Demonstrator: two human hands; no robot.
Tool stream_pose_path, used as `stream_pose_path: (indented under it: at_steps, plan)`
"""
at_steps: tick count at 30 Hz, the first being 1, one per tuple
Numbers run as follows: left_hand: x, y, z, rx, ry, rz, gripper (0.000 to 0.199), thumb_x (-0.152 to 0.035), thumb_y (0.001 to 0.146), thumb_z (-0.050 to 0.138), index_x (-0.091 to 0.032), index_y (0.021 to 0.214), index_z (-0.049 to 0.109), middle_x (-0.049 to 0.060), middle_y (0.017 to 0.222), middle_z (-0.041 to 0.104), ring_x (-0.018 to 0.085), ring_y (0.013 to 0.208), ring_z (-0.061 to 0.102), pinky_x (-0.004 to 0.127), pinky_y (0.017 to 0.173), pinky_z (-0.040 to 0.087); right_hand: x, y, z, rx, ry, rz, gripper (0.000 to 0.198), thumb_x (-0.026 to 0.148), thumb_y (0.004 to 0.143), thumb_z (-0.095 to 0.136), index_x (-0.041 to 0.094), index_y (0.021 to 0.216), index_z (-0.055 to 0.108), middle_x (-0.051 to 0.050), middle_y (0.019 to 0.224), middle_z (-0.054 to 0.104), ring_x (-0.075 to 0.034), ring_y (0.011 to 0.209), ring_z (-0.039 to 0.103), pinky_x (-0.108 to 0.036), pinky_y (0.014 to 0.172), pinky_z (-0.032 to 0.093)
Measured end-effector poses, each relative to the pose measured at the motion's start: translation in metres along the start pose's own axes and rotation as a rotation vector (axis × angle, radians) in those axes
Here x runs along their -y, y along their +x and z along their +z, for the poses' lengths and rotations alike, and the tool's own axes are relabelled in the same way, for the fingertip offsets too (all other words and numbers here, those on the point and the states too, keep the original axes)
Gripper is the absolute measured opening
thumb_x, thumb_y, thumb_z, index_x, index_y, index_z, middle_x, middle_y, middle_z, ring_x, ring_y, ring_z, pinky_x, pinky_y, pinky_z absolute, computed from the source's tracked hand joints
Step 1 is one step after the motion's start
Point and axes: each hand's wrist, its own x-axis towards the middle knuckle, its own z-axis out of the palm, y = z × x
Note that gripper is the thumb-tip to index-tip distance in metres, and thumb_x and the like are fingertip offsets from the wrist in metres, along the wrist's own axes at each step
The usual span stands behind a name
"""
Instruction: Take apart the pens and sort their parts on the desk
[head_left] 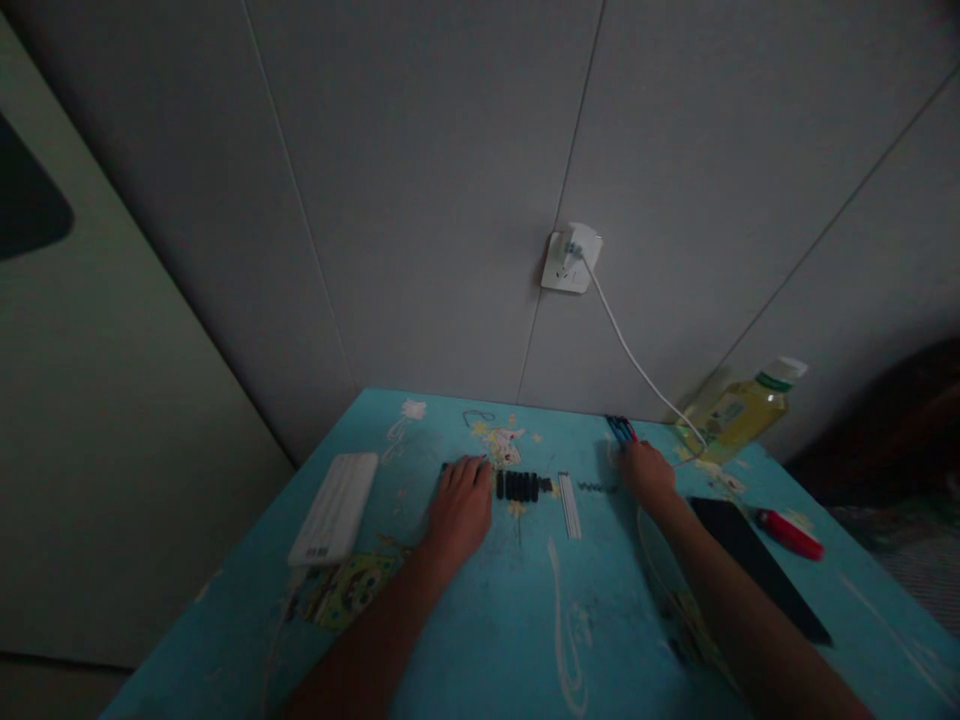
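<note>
My left hand (461, 505) rests palm down on the blue patterned tabletop, fingers extended over the left end of a row of short black tubes (519, 487). Whatever lies beneath its fingertips is hidden. Farther right, my right hand (646, 472) is closed at the near ends of several blue and red pen-like sticks (622, 430) with dark tips. Its fingertips are mostly out of sight. Between the hands lie a bundle of thin white rods (570, 505) and a line of small dark coils (597, 487), perhaps springs.
A white power strip-like block (335, 508) lies at left. To the right are a dark flat slab (757, 565), a red-handled tool (791, 533) and a bottle of yellow liquid (742, 415). A white cable (626, 345) hangs from the wall socket (568, 265).
</note>
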Motion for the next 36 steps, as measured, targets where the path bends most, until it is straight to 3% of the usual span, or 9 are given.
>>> stream_pose_path:
  at_steps: [6, 13, 21, 30, 36]
  plan:
    - [-0.003, -0.002, 0.000, 0.003, -0.025, 0.007, 0.037, -0.024, 0.100, 0.037, -0.015, 0.133, 0.049, 0.014, 0.137, 0.053, 0.027, 0.134, 0.041, 0.054, 0.113, 0.029, -0.002, 0.001, 0.006, -0.008, 0.017, 0.011, 0.032, 0.028, 0.097, 0.041, 0.013, 0.109, 0.066, -0.019, 0.107, 0.064, -0.026, 0.096, 0.067, -0.033, 0.077, 0.049]
    - [-0.026, -0.004, -0.015, -0.008, -0.130, 0.069, 0.039, -0.030, 0.100, 0.036, -0.018, 0.133, 0.052, 0.012, 0.138, 0.053, 0.027, 0.134, 0.041, 0.055, 0.115, 0.027, -0.012, 0.003, 0.009, -0.049, -0.002, 0.069, 0.034, 0.028, 0.097, 0.040, 0.012, 0.118, 0.062, -0.020, 0.106, 0.063, -0.026, 0.092, 0.066, -0.034, 0.076, 0.049]
    - [-0.050, -0.009, -0.026, 0.048, -0.279, 0.227, 0.036, -0.025, 0.100, 0.036, -0.021, 0.130, 0.055, 0.006, 0.135, 0.056, 0.023, 0.132, 0.043, 0.049, 0.118, 0.027, -0.009, 0.001, 0.004, -0.102, -0.041, 0.054, 0.033, 0.018, 0.095, 0.038, 0.009, 0.110, 0.065, -0.023, 0.107, 0.063, -0.031, 0.104, 0.061, -0.039, 0.083, 0.046]
    - [-0.050, -0.009, -0.029, 0.056, -0.274, 0.234, 0.031, -0.019, 0.097, 0.039, -0.022, 0.121, 0.059, 0.008, 0.132, 0.055, 0.024, 0.132, 0.044, 0.054, 0.117, 0.029, -0.007, 0.004, 0.004, -0.089, -0.003, 0.115, 0.031, 0.027, 0.091, 0.046, 0.012, 0.110, 0.065, -0.020, 0.104, 0.067, -0.034, 0.102, 0.062, -0.050, 0.087, 0.043]
    - [-0.050, -0.008, -0.031, 0.054, -0.277, 0.232, 0.029, -0.017, 0.096, 0.040, -0.020, 0.117, 0.060, 0.009, 0.133, 0.053, 0.025, 0.130, 0.045, 0.053, 0.117, 0.029, -0.006, 0.004, -0.003, -0.061, 0.049, 0.117, 0.029, 0.027, 0.090, 0.048, 0.015, 0.107, 0.067, -0.017, 0.100, 0.070, -0.031, 0.099, 0.065, -0.047, 0.086, 0.045]
